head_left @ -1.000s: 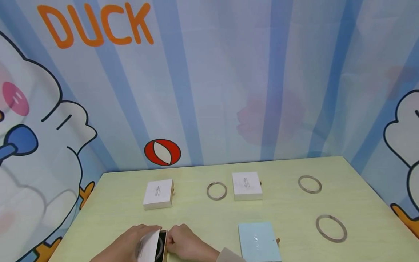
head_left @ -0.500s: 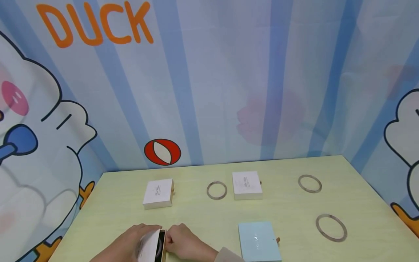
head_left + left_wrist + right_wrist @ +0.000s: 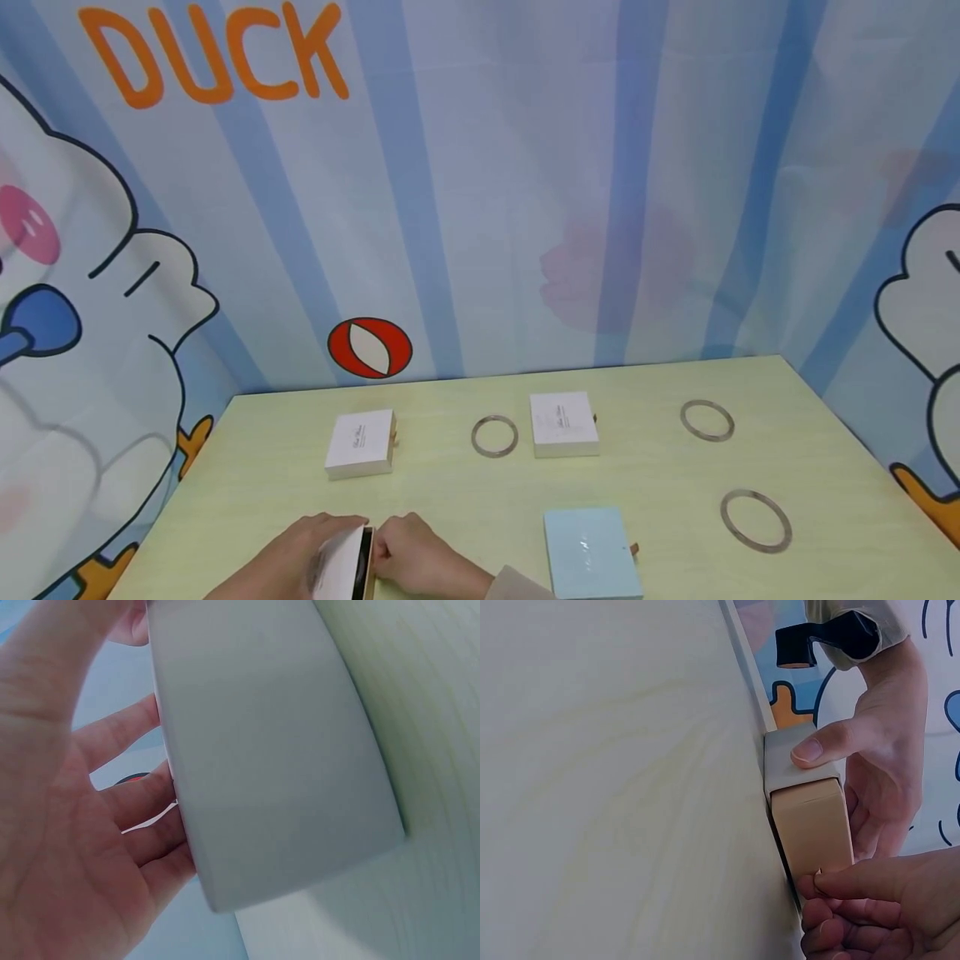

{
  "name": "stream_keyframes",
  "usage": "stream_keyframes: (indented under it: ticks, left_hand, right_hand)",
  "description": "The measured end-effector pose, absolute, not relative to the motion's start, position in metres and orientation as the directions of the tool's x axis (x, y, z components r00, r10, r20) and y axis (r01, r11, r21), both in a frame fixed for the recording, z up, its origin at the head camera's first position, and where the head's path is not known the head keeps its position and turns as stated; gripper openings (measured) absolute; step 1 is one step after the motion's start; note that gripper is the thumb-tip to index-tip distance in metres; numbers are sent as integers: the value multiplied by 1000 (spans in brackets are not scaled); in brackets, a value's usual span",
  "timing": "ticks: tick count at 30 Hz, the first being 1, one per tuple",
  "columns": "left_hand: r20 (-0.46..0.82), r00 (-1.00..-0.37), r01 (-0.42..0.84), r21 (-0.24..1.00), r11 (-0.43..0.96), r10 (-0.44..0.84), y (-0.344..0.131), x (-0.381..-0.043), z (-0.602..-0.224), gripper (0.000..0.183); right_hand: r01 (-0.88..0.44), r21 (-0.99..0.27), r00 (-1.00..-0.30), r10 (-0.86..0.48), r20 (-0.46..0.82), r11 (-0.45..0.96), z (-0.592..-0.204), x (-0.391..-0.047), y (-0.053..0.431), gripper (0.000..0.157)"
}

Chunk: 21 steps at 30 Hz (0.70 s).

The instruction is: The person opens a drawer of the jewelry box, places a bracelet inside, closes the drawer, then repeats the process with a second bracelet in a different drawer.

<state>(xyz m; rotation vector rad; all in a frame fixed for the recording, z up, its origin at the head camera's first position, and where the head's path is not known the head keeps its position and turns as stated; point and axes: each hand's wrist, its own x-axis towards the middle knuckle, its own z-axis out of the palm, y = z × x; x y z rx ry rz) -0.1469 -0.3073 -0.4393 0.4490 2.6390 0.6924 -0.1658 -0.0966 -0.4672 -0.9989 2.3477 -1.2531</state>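
Note:
Near the front edge of the table, my left hand [image 3: 296, 550] grips the white sleeve of a drawer-style box [image 3: 339, 571], held on its narrow side. In the right wrist view the thumb lies on the sleeve [image 3: 791, 761] and the other fingers are behind it. The tan end of the inner drawer [image 3: 810, 825] sticks out of the sleeve, a narrow dark strip of its inside showing in the head view. My right hand [image 3: 427, 557] pinches the small pull tab at that end between thumb and index finger, other fingers curled. In the left wrist view the sleeve's plain side [image 3: 270, 750] faces the camera.
Two white boxes [image 3: 360, 444] [image 3: 564, 425] lie farther back, with a bangle [image 3: 474, 435] between them. A light blue box [image 3: 592, 552] with a brown tab is right of my hands. Two more bangles [image 3: 684, 417] [image 3: 726, 525] lie at the right.
My right hand has moved slightly left, and the drawer has slid farther into the sleeve. Its dark opening is narrower, and the grey ring seen inside earlier is now hidden.

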Motion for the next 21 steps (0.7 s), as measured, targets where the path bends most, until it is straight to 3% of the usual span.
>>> stream_keyframes:
  ticks: [7, 21]
  left_hand:
    - [-237, -875, 260, 507, 822, 423, -309, -144, -442, 94]
    - [-251, -885, 212, 532, 820, 392, -306, -142, -438, 99]
  right_hand:
    - [-464, -787, -719, -692, 66, 406, -466, -163, -99, 45]
    - [-471, -769, -722, -690, 55, 431, -467, -164, -104, 45]
